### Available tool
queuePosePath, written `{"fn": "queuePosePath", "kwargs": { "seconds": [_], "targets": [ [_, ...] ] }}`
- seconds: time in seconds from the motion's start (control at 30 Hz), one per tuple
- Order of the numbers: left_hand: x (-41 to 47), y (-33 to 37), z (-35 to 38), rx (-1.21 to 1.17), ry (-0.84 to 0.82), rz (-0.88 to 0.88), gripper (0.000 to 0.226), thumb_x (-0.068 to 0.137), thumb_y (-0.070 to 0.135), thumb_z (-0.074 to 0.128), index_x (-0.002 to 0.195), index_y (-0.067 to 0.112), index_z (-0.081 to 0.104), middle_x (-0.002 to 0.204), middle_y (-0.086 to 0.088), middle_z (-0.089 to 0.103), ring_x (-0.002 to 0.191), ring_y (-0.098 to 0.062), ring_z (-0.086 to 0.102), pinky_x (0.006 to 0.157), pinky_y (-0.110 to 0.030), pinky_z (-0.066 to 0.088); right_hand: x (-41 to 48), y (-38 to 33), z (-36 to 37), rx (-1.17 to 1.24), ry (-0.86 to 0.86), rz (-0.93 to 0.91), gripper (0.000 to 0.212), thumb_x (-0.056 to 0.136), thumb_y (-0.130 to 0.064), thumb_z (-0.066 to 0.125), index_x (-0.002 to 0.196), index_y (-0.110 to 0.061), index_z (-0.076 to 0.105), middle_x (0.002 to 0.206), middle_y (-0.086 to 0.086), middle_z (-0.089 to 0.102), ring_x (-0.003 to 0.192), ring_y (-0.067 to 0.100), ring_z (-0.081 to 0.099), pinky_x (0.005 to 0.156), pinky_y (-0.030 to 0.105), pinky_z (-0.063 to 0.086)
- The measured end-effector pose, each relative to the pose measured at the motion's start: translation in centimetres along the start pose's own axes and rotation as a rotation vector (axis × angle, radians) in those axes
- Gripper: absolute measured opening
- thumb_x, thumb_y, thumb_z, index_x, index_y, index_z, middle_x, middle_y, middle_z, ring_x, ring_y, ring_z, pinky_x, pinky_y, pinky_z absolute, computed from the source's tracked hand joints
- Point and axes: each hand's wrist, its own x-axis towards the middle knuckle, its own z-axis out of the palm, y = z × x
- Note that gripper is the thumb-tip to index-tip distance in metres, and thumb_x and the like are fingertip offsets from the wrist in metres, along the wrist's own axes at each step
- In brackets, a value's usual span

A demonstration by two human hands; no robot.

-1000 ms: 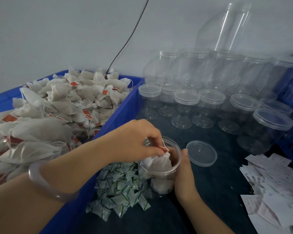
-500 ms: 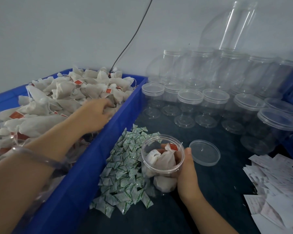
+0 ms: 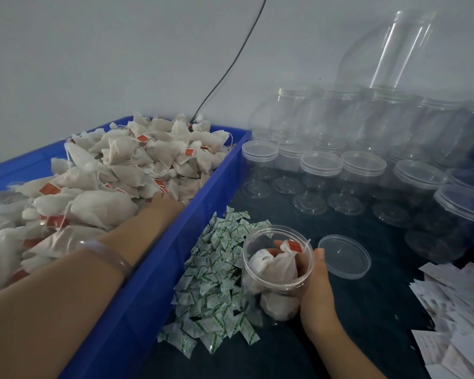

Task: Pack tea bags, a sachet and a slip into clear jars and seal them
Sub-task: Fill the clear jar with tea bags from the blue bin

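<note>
Clear plastic: the open jar (image 3: 277, 228) was the reference. Your right hand (image 3: 316, 302) was wrapped round its right wall, thumb up by the rim, fingers showing through the plastic. That was a firm grasp. The mouth looked tipped slightly toward you, I'd say to face the feeding hand. I couldn't tell if the base sat on the table (image 3: 367, 318).

The packed tea bags (image 3: 281, 266) sat inside the jar, one red tag near the top. It was part-filled by my read. No sachet or slip was visible inside, so sealing wasn't due.

The blue crate (image 3: 175, 258) stood left of the jar. Your left hand (image 3: 164, 203) was down in its loose tea bags (image 3: 126, 165) with the fingertips buried, so I couldn't tell whether it had closed on one. Probably it was fetching the next bag.

- The sachets (image 3: 216, 269) were heaped against the jar's left side.
- The lid (image 3: 344, 257) lay flat just right of the jar, beside your thumb.
- The slips (image 3: 454, 302) were further right of the jar.
- The lidded jars (image 3: 361, 170) stood behind the jar, well apart.

The layout made sense: every input was near the jar, so the holding hand need not let go.

Risk: the strings in the heap could tangle, and one pull might lift two bags.
</note>
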Motion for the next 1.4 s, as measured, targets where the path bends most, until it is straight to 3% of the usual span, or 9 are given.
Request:
{"fn": "queuePosePath", "kwargs": {
  "seconds": [0.17,0.47,0.57,0.63,0.73,0.97,1.1,1.23,1.4],
  "targets": [
    [-0.8,-1.3,-2.0,-0.024,0.435,-0.146,0.028,0.095,0.028,0.049,0.118,0.015,0.058,0.125,-0.009,0.055,0.121,-0.028,0.046,0.097,-0.042,0.04,0.1,0.1,0.0,0.009,-0.006,0.002,0.067,0.063,-0.072,0.036,0.084,-0.025,0.08,0.096,0.008,0.076,0.093,0.02,0.071,0.089,0.039,0.048],
    [-4.4,-4.6,-4.1,-0.093,-0.14,-0.004,0.071,0.072,0.042,0.08,0.135,0.032,0.05,0.13,0.005,0.057,0.119,-0.018,0.053,0.101,-0.035,0.043,0.0,0.0,0.0,-0.007,-0.009,-0.015,0.067,0.064,-0.074,0.035,0.085,-0.028,0.08,0.096,0.007,0.076,0.094,0.02,0.071,0.085,0.037,0.05],
    [-4.2,-4.3,-3.9,-0.091,-0.215,0.105,0.048,0.076,0.027,0.078,0.11,0.055,0.058,0.108,0.014,0.065,0.102,-0.01,0.059,0.092,-0.031,0.048,0.0,0.0,0.0,-0.015,-0.012,-0.009,0.067,0.063,-0.075,0.035,0.086,-0.03,0.08,0.097,0.007,0.076,0.094,0.019,0.071,0.089,0.038,0.049],
    [-3.9,-4.1,-3.6,-0.155,-0.113,0.033,0.022,0.077,0.023,0.078,0.081,0.042,0.067,0.083,0.009,0.065,0.079,-0.009,0.06,0.071,-0.025,0.048,-0.1,0.0,0.0,-0.02,-0.015,-0.008,0.067,0.061,-0.076,0.035,0.087,-0.032,0.079,0.097,0.007,0.076,0.094,0.019,0.071,0.088,0.038,0.05],
    [-3.4,-4.5,-3.4,-0.297,0.126,-0.016,0.012,0.081,0.02,0.07,0.078,0.009,0.066,0.073,-0.004,0.062,0.067,-0.017,0.058,0.058,-0.026,0.044,-0.1,0.1,0.0,-0.013,-0.013,-0.009,0.068,0.064,-0.075,0.035,0.087,-0.03,0.079,0.098,0.007,0.075,0.098,0.024,0.07,0.091,0.041,0.05],
    [-4.7,-3.7,-4.5,-0.76,0.746,0.174,0.011,0.086,0.014,0.062,0.076,0.011,0.063,0.072,-0.004,0.062,0.059,-0.011,0.055,0.05,-0.025,0.038,0.1,0.3,-0.1,-0.011,0.012,-0.006,0.068,0.072,-0.077,0.036,0.092,-0.028,0.079,0.102,0.008,0.075,0.104,0.025,0.068,0.105,0.052,0.042],
    [-7.9,0.7,-4.9,-1.176,0.399,0.59,0.013,0.088,0.005,0.065,0.085,0.017,0.067,0.074,0.005,0.07,0.058,-0.009,0.07,0.048,-0.015,0.051,0.2,0.4,-0.1,-0.006,0.027,0.004,0.069,0.074,-0.074,0.035,0.093,-0.024,0.079,0.103,0.01,0.074,0.105,0.027,0.067,0.106,0.053,0.042],
    [-8.9,4.1,-4.3,-1.148,0.217,0.763,0.016,0.087,0.003,0.065,0.09,0.017,0.057,0.084,0.005,0.072,0.068,-0.017,0.072,0.056,-0.03,0.059,0.1,0.3,-0.1,-0.031,0.018,-0.009,0.076,0.069,-0.074,0.036,0.096,-0.017,0.077,0.103,0.012,0.074,0.104,0.029,0.068,0.102,0.053,0.045],
    [-9.8,5.5,-3.6,-0.897,0.229,0.873,0.015,0.083,0.012,0.072,0.084,0.023,0.062,0.075,0.013,0.066,0.067,0.0,0.065,0.06,-0.011,0.048,0.0,0.1,0.0,-0.041,-0.011,-0.068,0.066,0.075,-0.073,0.032,0.093,-0.03,0.078,0.1,0.01,0.075,0.101,0.025,0.069,0.089,0.04,0.051]
  ]
}}
